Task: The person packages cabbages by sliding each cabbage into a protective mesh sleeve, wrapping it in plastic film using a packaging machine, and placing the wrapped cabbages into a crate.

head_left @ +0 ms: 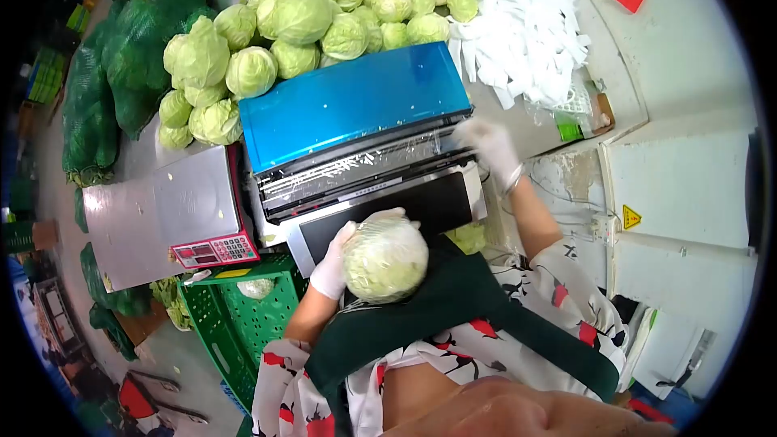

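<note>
My left hand (330,265), in a white glove, is closed around the side of a cabbage (387,263) wrapped in clear film. The cabbage is held against my dark green apron, in front of the wrapping machine's black plate (429,210). My right hand (490,146), gloved too, is at the right end of the machine's slot, its fingers slightly blurred and pinched at the edge of the clear plastic film (405,150). Behind that slot lies the machine's blue cover (356,105).
Many bare cabbages (299,16) are piled behind the machine. White foam netting (526,32) is heaped at the back right. A weighing scale (198,202) stands left, above a green crate (231,320) holding a wrapped cabbage (256,287). Green mesh sacks (133,65) lie far left.
</note>
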### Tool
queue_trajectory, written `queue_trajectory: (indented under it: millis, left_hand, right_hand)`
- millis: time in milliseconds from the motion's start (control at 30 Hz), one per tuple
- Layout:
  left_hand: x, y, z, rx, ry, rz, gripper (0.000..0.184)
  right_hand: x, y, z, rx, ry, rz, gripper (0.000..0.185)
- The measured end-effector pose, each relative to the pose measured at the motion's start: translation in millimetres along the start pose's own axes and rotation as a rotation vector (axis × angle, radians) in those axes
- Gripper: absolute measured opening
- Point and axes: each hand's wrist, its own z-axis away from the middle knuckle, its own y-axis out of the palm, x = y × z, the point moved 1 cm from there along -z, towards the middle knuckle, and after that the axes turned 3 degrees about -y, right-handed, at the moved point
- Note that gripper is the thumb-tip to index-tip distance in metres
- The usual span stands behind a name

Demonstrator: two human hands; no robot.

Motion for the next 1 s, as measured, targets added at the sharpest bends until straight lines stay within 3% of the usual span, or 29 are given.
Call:
queue_trajectory:
  millis: [33,67,133,200,267,333,433,467,533,600,633,733,767,800,833,867,1000]
  left_hand:
    - [9,-28,6,-0.141,0.001,0.141,0.089]
    - [19,-59,14,-0.285,0.005,0.286,0.089]
    - [21,-83,41,-0.388,0.25,0.405,0.089]
    - [12,-97,86,-0.364,0.467,0.407,0.088]
    - [10,-97,151,-0.461,0.638,0.324,0.082]
    - [24,-122,220,-0.848,0.764,0.258,0.075]
    - [32,-127,282,-1.1,0.669,0.123,0.063]
    - [32,-140,301,-1.251,0.581,-0.095,0.059]
    - [5,-143,300,-1.791,0.494,-0.732,0.064]
    - [-61,-121,258,-1.845,0.686,-0.96,0.073]
    - [-92,-136,238,-1.712,0.9,-0.991,0.077]
    - [-199,-92,136,-1.483,0.974,-1.11,0.09]
    - [-231,-80,103,-1.408,1.054,-1.184,0.097]
    - [-260,-52,69,-1.192,1.219,-1.169,0.109]
    - [-292,-60,49,-1.331,1.215,-1.288,0.115]
    - [-320,-67,32,-1.471,1.204,-1.406,0.12]
    - [-367,-57,-7,-1.537,1.11,-1.406,0.123]
  right_hand:
    - [4,-22,-22,-0.327,-0.142,0.256,0.02]
    - [-28,-53,-61,-0.504,-0.127,0.504,0.022]
    - [-87,-99,-134,-0.607,-0.247,0.67,0.025]
    - [-127,-125,-191,-0.539,-0.229,0.878,0.036]
    - [-119,-127,-222,-0.456,-0.094,1.076,0.04]
    - [-131,-131,-250,-0.427,0.015,1.256,0.041]
    - [-150,-141,-268,-0.369,-0.033,1.409,0.033]
    - [-161,-149,-280,-0.281,0.016,1.434,0.031]
    - [-162,-157,-284,-0.306,-0.126,1.451,0.028]
    - [-120,-147,-279,-0.371,-0.086,1.526,0.028]
    - [-93,-145,-274,-0.409,-0.064,1.565,0.028]
    - [-53,-155,-275,-0.693,-0.232,1.418,0.032]
    - [-31,-160,-271,-0.803,-0.428,1.387,0.034]
    - [-4,-165,-265,-0.911,-0.625,1.348,0.037]
    - [19,-172,-259,-1.015,-0.823,1.298,0.04]
    - [36,-184,-256,-1.088,-0.799,1.24,0.042]
    - [112,-203,-205,-1.198,-0.711,0.678,0.047]
